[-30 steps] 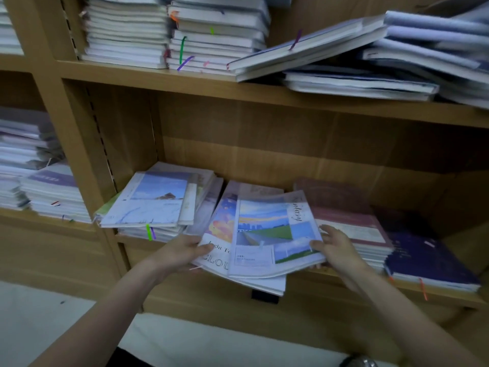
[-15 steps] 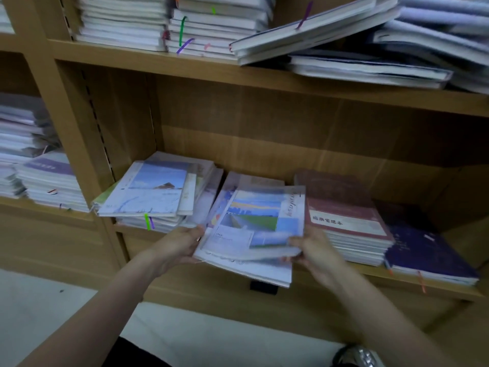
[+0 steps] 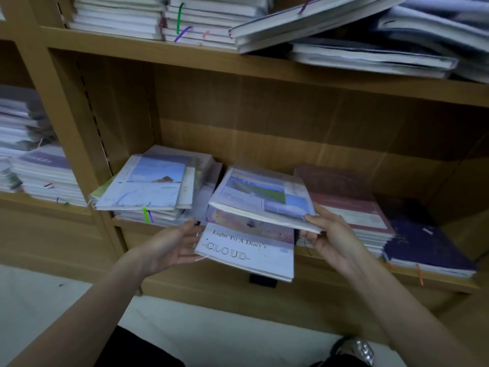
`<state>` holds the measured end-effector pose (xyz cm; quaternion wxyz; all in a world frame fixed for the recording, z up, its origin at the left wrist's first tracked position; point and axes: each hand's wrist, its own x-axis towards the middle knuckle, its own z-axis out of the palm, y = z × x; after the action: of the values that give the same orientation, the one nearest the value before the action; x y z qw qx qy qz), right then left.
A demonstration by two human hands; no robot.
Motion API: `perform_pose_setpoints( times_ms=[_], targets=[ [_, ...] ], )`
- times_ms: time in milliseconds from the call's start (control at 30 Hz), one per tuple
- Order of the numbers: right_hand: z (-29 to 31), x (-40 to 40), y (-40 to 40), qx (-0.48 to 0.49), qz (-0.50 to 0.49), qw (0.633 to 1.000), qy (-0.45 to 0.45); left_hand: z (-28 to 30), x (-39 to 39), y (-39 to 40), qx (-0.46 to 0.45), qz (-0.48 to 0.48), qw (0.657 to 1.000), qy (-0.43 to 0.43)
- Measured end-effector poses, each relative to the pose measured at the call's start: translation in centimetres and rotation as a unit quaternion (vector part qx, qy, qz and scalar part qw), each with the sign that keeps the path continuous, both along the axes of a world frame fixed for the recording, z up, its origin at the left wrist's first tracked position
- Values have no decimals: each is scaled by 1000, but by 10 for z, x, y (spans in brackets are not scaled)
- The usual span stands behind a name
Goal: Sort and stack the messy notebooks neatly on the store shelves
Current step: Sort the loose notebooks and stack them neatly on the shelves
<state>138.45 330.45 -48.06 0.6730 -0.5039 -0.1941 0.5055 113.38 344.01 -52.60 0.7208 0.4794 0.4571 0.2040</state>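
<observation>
On the far left, in the next bay, pale notebook stacks [image 3: 45, 176] sit fairly square. On the main shelf [image 3: 344, 256], the leftmost pile [image 3: 153, 186] is topped by a sky-blue cover and fans out unevenly, coloured ribbon markers poking from its front edge.

The left hand [image 3: 172, 242] lies palm up with the fingers loosely spread, its fingertips under or against the left edge of the "Cloud" notebook [image 3: 248, 250]; blur there means I cannot tell whether it truly bears weight. That notebook overhangs the shelf's front lip.

A second ago the landscape notebook [image 3: 264, 197] lay flat on top of the "Cloud" one, both hands bracketing the pair. Now it is raised and tilted, its right front corner pinched by the right hand [image 3: 333, 237], thumb on the cover and fingers curled beneath. The "Cloud" title, formerly covered, shows in full. So the top book is being separated from the pile, probably to go with matching covers, perhaps the sky-blue pile on the left.

Right of the hand, the maroon stack [image 3: 346, 205] looks tidy, and the dark purple notebooks [image 3: 426, 247] sit skewed at the shelf end. Above, the upper shelf's slanted notebooks [image 3: 317, 19] remain unsorted, so much of the task is left.
</observation>
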Motion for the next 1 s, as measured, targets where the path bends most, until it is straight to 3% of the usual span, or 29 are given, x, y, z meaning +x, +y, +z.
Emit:
perform_pose_setpoints(
  times_ms=[67,133,233,433,467,567,633,1000],
  targets=[
    [-11,-13,-1,-24,34,999,-32,1,-3,-1,-11,9,1000,-10],
    [-29,-26,-1,-88,69,984,-140,2,-3,-1,-1,6,1000,-6],
    [-43,-36,-2,-166,77,933,-309,6,0,-7,48,-41,997,33],
    [-48,-20,-8,-228,107,854,-454,8,10,-11,95,-53,992,68],
    [-49,-19,-11,-234,114,857,-444,7,11,-12,96,-50,992,71],
    [-53,-21,-18,-186,106,950,-228,7,13,-14,97,-46,992,68],
    [-54,-22,-19,-164,77,970,-162,8,12,-14,96,-44,992,67],
    [-25,-19,9,-129,63,974,-173,10,23,-11,48,15,999,0]
  ],
)
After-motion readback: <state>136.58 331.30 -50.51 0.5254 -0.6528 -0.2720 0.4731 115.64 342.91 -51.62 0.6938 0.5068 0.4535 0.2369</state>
